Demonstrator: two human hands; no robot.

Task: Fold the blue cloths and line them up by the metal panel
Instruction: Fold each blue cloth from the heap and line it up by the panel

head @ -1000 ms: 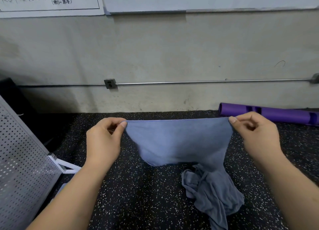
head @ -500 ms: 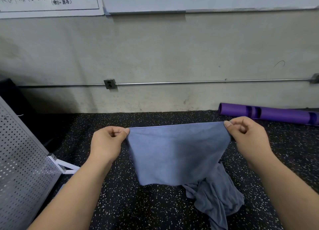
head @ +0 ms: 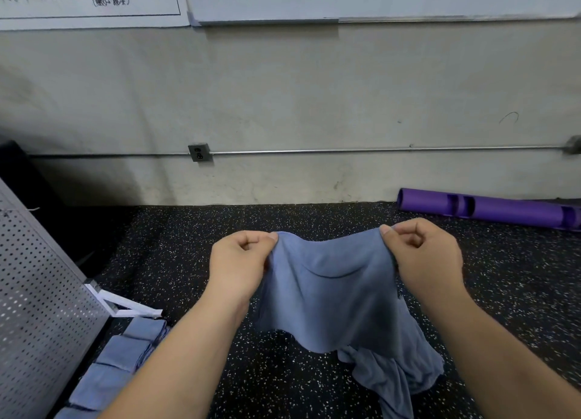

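Below a whiteboard (head: pixel 89 8) reading "PK", left hand (head: pixel 239 263) and right hand (head: pixel 425 259) pinch a blue cloth (head: pixel 330 302)

Reaching in from the lower left and lower right corners with both bare forearms, angled toward the middle of the frame. Gripping with the left hand (head: pixel 240 263) just left of centre, back of hand toward the camera, fingers (head: pixel 251 239) curled into the palm, thumb tip pinching a top corner of the blue cloth (head: pixel 330 296). Mirroring this with the right hand (head: pixel 424 258) just right of centre, pinching the opposite corner. Held level and apart, wrists straight.
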